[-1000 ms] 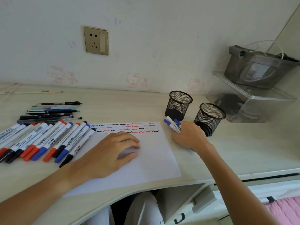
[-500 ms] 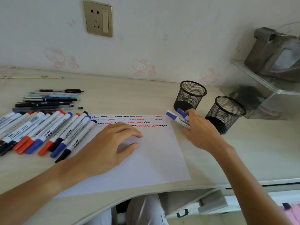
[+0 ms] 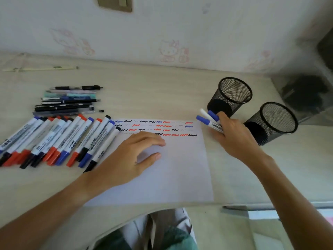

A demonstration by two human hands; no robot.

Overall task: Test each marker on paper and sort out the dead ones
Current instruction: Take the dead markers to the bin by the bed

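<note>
My right hand (image 3: pixel 232 136) grips a small bundle of blue-capped whiteboard markers (image 3: pixel 209 120), fingers curled round the barrels, caps pointing left, just in front of the nearer-the-wall mesh pen cup (image 3: pixel 232 95) and beside the second mesh cup (image 3: pixel 273 121). My left hand (image 3: pixel 133 157) lies flat on the sheet of paper (image 3: pixel 173 170), fingers relaxed and spread, holding nothing, pinning the page to the desk (image 3: pixel 162 91). Along the top of the sheet run rows of test squiggles (image 3: pixel 158 128) in black, red and blue, some of them faint and thin. To the left, a fanned row of capped red, blue and black markers (image 3: pixel 59 139) lies partly touching the paper's edge, with a stack of slim pens (image 3: pixel 68 100) behind it and a thin pencil-like stick (image 3: pixel 39 68) near the wall. I judge the bundle is about to go into one cup, and the risk lies there: both cups look alike and unlabelled, so good and dead markers could be mixed. A loose grip on several barrels could also let one slip and roll, and a knock from my wrist could tip a light cup.
</note>
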